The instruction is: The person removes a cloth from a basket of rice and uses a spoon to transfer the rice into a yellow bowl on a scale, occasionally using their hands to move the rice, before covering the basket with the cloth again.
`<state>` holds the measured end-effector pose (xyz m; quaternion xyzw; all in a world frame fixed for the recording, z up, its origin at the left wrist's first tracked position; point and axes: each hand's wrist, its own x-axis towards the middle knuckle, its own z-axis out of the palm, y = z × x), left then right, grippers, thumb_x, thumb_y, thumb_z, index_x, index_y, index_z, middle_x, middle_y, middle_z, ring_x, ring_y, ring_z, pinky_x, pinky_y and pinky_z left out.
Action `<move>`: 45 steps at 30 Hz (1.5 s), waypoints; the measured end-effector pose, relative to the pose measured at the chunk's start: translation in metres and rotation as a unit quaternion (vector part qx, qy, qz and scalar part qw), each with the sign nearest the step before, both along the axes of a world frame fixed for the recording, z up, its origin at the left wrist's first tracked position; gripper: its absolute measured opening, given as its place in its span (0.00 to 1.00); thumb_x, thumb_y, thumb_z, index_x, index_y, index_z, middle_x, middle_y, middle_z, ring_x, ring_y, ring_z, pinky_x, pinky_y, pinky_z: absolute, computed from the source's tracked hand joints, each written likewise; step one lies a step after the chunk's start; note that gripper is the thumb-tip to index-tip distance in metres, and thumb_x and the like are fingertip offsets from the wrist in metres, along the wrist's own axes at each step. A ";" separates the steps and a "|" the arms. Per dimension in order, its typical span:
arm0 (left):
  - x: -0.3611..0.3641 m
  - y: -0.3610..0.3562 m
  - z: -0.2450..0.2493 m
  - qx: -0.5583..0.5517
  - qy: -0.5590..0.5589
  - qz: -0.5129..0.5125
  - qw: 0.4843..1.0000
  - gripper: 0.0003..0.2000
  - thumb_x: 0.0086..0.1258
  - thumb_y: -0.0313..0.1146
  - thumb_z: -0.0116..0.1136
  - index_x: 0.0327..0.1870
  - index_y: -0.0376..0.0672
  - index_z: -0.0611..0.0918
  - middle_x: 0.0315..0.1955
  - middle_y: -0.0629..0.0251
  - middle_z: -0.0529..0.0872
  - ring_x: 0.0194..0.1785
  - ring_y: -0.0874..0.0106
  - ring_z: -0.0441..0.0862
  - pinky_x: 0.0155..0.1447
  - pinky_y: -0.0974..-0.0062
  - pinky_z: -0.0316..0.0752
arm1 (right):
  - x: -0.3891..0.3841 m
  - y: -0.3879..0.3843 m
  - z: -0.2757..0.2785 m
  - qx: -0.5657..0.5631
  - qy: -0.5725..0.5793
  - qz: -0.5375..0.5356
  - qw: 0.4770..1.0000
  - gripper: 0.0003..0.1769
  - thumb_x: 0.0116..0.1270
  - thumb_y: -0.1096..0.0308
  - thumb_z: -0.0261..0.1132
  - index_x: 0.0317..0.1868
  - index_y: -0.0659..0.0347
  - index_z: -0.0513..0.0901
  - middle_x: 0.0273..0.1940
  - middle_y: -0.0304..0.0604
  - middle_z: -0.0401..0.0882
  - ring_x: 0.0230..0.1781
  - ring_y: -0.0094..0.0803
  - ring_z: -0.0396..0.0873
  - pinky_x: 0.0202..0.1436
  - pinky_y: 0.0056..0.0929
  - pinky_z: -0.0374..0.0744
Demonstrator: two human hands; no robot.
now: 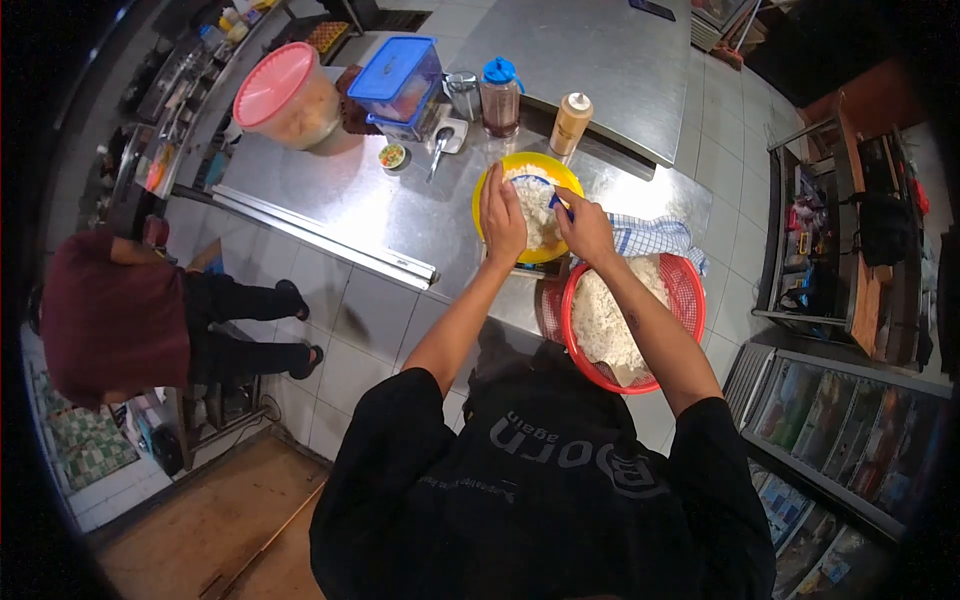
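Note:
A yellow basin (480, 195) on the steel table holds white, crumbly food. Inside it sits a round utensil with a blue rim (532, 180) and a blue handle, filled with the same white stuff; it looks like a sieve, but its mesh is not clear. My right hand (585, 228) is closed around the blue handle at the basin's right side. My left hand (503, 215) lies along the utensil's left edge, fingers stretched out and holding nothing. Under my right forearm, a red mesh basket (690, 310) holds more of the white food (608, 318).
Behind the basin stand a sauce bottle (571, 124), a blue-lidded jug (500, 98), a glass (462, 96) and blue-lidded containers (395, 75). A pink-lidded tub (280, 90), a small cup (392, 156) and a spoon (439, 150) are leftward. A checked cloth (650, 236) lies right; another person (120, 320) stands left.

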<state>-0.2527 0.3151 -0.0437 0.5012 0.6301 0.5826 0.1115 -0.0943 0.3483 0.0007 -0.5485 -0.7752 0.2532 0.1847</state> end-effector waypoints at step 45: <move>0.014 -0.133 0.016 -0.064 0.077 -0.028 0.995 0.15 0.70 0.28 0.62 0.56 0.36 0.81 0.50 0.52 0.85 0.57 0.50 0.77 0.63 0.53 0.68 | 0.166 -0.138 -0.045 -0.113 -0.191 -0.041 0.974 0.14 0.66 0.72 0.59 0.52 0.59 0.77 0.36 0.63 0.86 0.37 0.62 0.86 0.41 0.61 0.81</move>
